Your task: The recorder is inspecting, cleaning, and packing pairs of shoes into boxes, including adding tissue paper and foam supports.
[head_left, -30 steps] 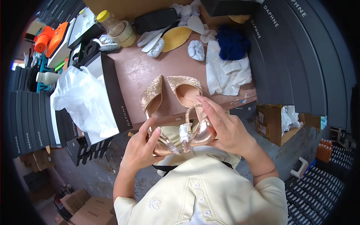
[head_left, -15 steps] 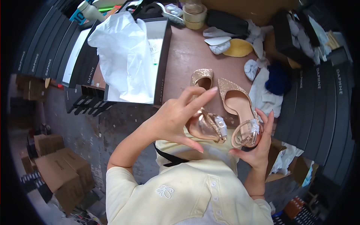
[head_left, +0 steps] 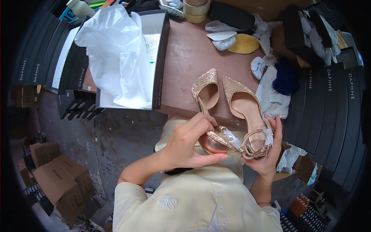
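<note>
Two rose-gold glitter pumps with pointed toes and ankle straps lie side by side at the table's near edge, toes pointing away from me. My left hand [head_left: 190, 140] is closed around the heel end of the left pump [head_left: 206, 86], thumb below and fingers on top. My right hand [head_left: 268, 152] grips the heel of the right pump [head_left: 239, 92] from its outer side. White wrapping covers part of each ankle strap, near the buckles. The heel ends nearly meet between my hands, and the fingers partly hide them.
On the left is an open black shoebox [head_left: 159, 77] with white tissue paper [head_left: 116, 58] spilling out. Stacks of black shoeboxes [head_left: 328, 108] flank the table [head_left: 181, 50]. Tape rolls [head_left: 195, 11], a yellow pad [head_left: 244, 43] and a navy cloth [head_left: 285, 80] lie farther back.
My left hand has gone from open fingers over the left pump to a closed hold on its heel end. The heel ends have come closer together. The right hand keeps its hold.
</note>
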`<state>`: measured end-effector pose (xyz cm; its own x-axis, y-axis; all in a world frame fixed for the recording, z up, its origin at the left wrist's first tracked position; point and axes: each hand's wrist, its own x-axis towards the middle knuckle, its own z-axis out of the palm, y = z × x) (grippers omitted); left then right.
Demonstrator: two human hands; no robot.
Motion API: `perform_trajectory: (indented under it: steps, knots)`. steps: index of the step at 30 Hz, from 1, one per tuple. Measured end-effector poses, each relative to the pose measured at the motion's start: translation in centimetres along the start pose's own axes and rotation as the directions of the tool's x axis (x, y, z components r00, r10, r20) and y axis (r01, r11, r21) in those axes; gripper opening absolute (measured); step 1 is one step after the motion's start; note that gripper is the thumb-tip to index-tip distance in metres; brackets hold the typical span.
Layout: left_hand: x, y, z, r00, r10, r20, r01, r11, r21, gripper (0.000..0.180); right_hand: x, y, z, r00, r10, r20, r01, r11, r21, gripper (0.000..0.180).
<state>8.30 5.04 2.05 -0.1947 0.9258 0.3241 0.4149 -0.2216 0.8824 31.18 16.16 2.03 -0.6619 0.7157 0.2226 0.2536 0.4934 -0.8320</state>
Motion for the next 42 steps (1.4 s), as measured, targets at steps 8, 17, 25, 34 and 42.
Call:
perform_trajectory:
  steps: [8, 17, 25, 34, 42]
  knots:
    - [-0.9, 0.0, 3.1, 0.968, -0.203, 0.148, 0.249, 0.858, -0.449, 0.026, -0.9, 1.1, 0.5, 0.984, 0.113, -0.136, -0.080, 0.971, 0.227, 0.126]
    - [1.8, 0.5, 1.0, 0.978, -0.166, 0.123, 0.207, 0.793, -0.573, 0.033, -0.7, 1.0, 0.6, 0.921, 0.286, -0.266, -0.171, 0.907, 0.384, 0.129]
    - [2.4, 1.1, 2.3, 0.995, -0.088, -0.050, 0.040, 0.799, -0.600, 0.043, -0.8, 0.8, 0.7, 0.933, 0.275, -0.234, -0.179, 0.916, 0.360, 0.124]
    - [2.5, 2.2, 1.7, 0.981, -0.191, -0.043, 0.136, 0.823, -0.551, 0.033, -2.0, 1.3, 1.0, 0.954, 0.200, -0.225, -0.134, 0.951, 0.278, 0.086]
    - [2.4, 2.2, 1.5, 0.945, -0.170, -0.281, -0.027, 0.812, -0.583, 0.022, -0.8, 2.5, 1.9, 0.960, 0.138, -0.243, -0.059, 0.950, 0.308, 0.072]
